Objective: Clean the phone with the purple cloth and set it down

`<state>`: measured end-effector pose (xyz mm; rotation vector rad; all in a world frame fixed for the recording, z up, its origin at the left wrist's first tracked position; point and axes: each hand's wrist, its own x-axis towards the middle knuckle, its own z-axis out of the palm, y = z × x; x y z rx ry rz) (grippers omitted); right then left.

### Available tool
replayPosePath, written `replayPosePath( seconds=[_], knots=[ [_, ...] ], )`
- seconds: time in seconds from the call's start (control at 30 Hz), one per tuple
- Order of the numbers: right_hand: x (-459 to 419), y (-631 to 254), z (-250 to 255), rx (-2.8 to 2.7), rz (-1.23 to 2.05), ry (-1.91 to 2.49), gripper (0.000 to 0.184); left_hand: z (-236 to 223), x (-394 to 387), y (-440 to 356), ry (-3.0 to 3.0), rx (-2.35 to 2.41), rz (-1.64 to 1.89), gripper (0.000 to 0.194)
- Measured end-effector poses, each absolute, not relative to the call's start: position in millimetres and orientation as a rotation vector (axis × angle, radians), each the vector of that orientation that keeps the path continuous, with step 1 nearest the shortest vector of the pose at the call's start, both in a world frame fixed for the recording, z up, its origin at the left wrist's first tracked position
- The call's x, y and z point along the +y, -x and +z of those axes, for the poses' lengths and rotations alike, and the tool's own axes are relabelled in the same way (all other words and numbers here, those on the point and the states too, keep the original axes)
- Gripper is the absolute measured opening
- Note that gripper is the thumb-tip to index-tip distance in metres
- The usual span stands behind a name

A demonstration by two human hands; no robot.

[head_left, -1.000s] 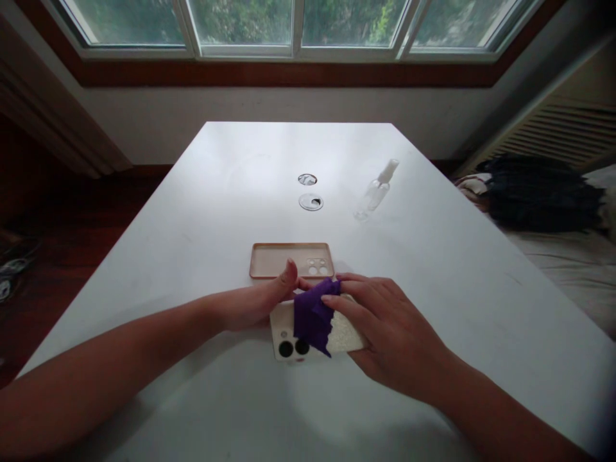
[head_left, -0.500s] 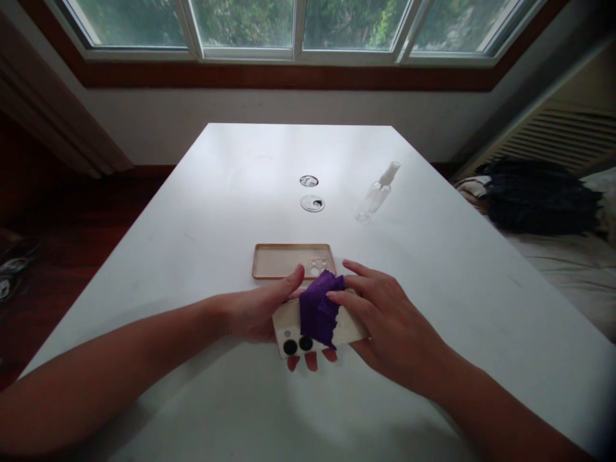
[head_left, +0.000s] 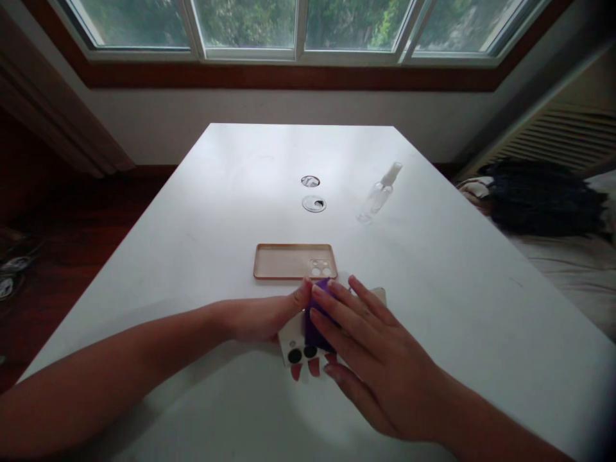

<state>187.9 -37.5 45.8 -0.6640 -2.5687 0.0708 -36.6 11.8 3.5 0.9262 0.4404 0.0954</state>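
My left hand [head_left: 269, 316] is closed around a pale smartphone [head_left: 291, 335] from beneath, its thumb on the far edge and fingertips showing along the near edge. The phone's back faces up, with round black camera lenses at its left end. Across the back lies a purple cloth [head_left: 315, 330]. My right hand [head_left: 368, 340] rests over this cloth with fingers stretched out and apart, pressing it onto the phone and covering much of both. Just beyond the hands is a clear phone case [head_left: 283, 262] with a tan rim, flat on the table.
On the white table [head_left: 216, 218], a clear spray bottle [head_left: 379, 196] stands to the right. Two round table fittings [head_left: 314, 204] sit near the middle. Dark fabric [head_left: 546, 196] lies on a bed to the right, and a window is beyond the table.
My right hand has slid left and flattened over the cloth, hiding more of it. The phone has shifted slightly nearer and tilted, its right end now farther away.
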Motion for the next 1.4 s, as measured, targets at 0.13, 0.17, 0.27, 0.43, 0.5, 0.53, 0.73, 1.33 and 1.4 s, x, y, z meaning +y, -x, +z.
replayPosePath(
  seconds=[0.13,0.17,0.27,0.43,0.5,0.53,0.73,1.33,1.4],
  knots=[
    [-35.2,-181.8,40.6,-2.519,0.047,0.739,0.044,2.5,12.1,34.2,-0.956,0.434,0.093,0.104],
    [-33.5,-183.5,40.1,-2.497,0.057,0.746,0.04,3.6,12.7,32.9,-0.959,0.42,0.1,0.103],
    [-27.6,-195.9,40.8,-2.427,0.095,0.776,0.033,7.2,14.1,27.6,-0.944,0.384,0.138,0.096],
    [-17.5,-225.9,41.9,-2.301,0.123,0.899,0.029,5.0,13.5,16.5,-0.864,0.391,0.198,0.097],
    [-14.1,-234.8,41.5,-2.232,0.155,0.969,0.028,2.2,12.0,12.4,-0.843,0.4,0.223,0.098],
    [-12.7,-238.1,41.4,-2.185,0.184,1.011,0.027,1.1,11.2,10.4,-0.834,0.399,0.237,0.097],
    [-8.4,-248.0,41.9,-1.828,0.489,1.229,0.023,1.5,8.1,0.1,-0.78,0.413,0.319,0.088],
    [5.3,-248.4,26.2,-0.873,1.255,1.417,0.043,-7.2,12.5,-16.2,-0.848,0.408,0.531,0.077],
    [4.9,-247.3,24.7,-0.833,1.247,1.415,0.043,-7.1,11.2,-14.5,-0.856,0.418,0.551,0.069]
  ],
)
